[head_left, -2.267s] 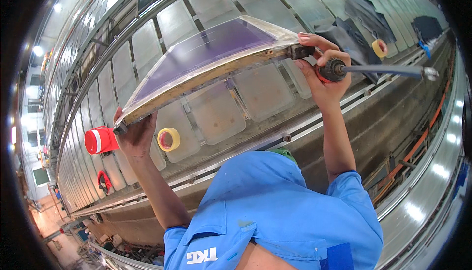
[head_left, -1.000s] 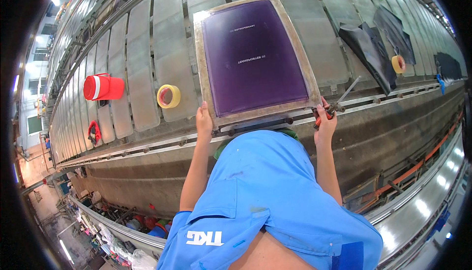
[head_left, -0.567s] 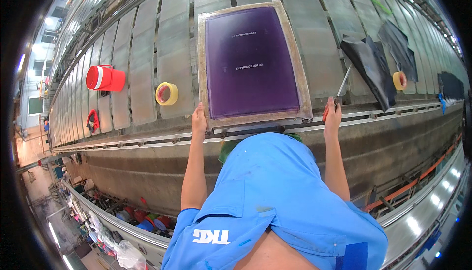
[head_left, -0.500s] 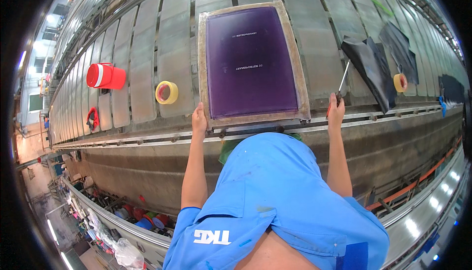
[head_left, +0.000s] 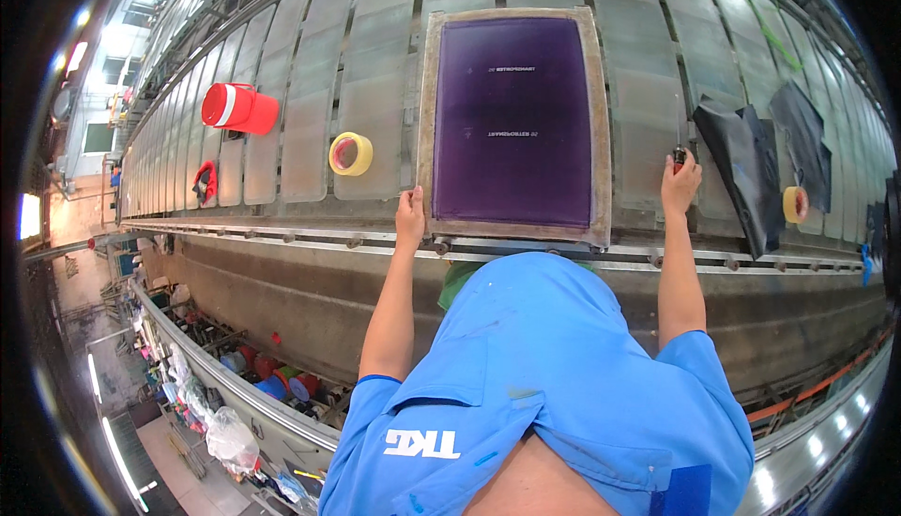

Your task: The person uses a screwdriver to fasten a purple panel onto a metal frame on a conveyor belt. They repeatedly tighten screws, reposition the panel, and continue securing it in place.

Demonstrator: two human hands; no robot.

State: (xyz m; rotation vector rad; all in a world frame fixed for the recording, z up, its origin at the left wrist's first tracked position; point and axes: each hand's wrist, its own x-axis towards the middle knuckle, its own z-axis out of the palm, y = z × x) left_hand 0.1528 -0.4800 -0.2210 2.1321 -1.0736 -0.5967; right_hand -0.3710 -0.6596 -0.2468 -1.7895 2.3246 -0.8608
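A screen-printing frame [head_left: 601, 140] with a dark purple mesh [head_left: 511, 173] lies flat on the slatted table in front of me. At its near left corner, my left hand [head_left: 410, 220] has its fingers closed on the frame's edge. To the right of the frame, my right hand [head_left: 681, 185] grips the dark handle of a screwdriver [head_left: 679, 155]. Its thin metal shaft points away from me over a pale table panel. My fingers partly cover the handle.
Left of the frame are a yellow tape roll [head_left: 350, 154], a red jug with a white band [head_left: 240, 108] and a small red-and-black item [head_left: 206, 183]. Dark sheets [head_left: 741, 164] and another tape roll [head_left: 795, 204] lie right. A metal rail [head_left: 375, 235] edges the table.
My right hand has moved farther in over the table with the screwdriver, whose shaft now points more straight away. The view has turned; my left hand stays at the frame's corner.
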